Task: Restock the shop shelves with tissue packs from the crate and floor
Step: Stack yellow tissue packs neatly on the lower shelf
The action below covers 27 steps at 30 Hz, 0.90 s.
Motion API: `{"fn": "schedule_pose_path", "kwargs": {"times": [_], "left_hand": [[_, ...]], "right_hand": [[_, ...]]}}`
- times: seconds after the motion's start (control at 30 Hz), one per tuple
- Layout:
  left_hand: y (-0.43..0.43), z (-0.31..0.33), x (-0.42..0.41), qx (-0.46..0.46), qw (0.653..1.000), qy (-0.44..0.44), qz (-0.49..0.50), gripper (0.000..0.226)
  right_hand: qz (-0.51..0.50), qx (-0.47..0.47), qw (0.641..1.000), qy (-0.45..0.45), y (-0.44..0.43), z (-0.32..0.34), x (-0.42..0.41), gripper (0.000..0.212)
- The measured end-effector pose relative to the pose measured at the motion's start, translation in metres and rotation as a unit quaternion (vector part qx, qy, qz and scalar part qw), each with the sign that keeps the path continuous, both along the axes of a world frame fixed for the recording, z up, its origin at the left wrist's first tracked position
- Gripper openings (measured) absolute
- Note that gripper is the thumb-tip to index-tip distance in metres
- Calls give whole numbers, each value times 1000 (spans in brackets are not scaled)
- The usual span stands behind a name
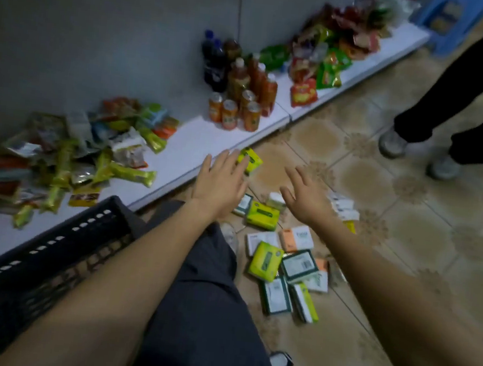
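Several tissue packs [282, 261] in yellow-green, white, dark green and orange lie scattered on the tiled floor beside my knee. One yellow-green pack [251, 159] sits at the front edge of the low white shelf [190, 144]. My left hand [219, 182] is stretched out flat with its fingertips over that pack. Over the floor, my right hand [307, 194] hovers with spread fingers and holds nothing. A black plastic crate [48, 255] stands at the lower left against the shelf.
On the shelf lie a heap of snack packets [82, 151], cans and bottles of drink [237, 93] and more snack bags [325, 54]. Another person's legs and shoes [417, 141] stand at the right. A blue stool [448, 19] is at the top right.
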State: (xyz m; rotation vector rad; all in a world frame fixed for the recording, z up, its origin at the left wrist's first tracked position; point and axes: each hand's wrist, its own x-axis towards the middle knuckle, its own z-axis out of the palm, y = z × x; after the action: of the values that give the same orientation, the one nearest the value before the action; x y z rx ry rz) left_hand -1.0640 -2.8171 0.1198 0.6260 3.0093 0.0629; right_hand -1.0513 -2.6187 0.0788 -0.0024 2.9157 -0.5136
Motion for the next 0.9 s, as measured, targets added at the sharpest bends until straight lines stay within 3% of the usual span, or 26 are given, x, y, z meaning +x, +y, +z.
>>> {"fn": "schedule_pose_path", "kwargs": {"times": [0.2,0.37,0.57,0.63,0.73,0.8,0.9], "left_hand": [[91,-106,-6,-55,984,-125,-112,54],[147,-190,-55,-26,976,-110,-185,53],[197,-294,-94,44,963,-96,-247,46],[208,-325,-100,59,959,-111,-253,49],[218,-360,-106,68,947,-206,-236,60],[219,-375,-106,68,934,-275,-218,66],[214,-397,-102,82,932,-294,-195,61]], "right_hand": [[-140,-39,985,-96,80,-115,60,65],[-221,-30,966,-127,139,-183,36,53],[-267,23,943,-199,194,-295,-10,70],[-284,57,933,-211,209,-324,-22,80],[-311,89,912,-253,232,-354,-32,95],[-340,77,895,-279,240,-367,-34,104],[-356,63,886,-291,242,-382,-41,112]]}}
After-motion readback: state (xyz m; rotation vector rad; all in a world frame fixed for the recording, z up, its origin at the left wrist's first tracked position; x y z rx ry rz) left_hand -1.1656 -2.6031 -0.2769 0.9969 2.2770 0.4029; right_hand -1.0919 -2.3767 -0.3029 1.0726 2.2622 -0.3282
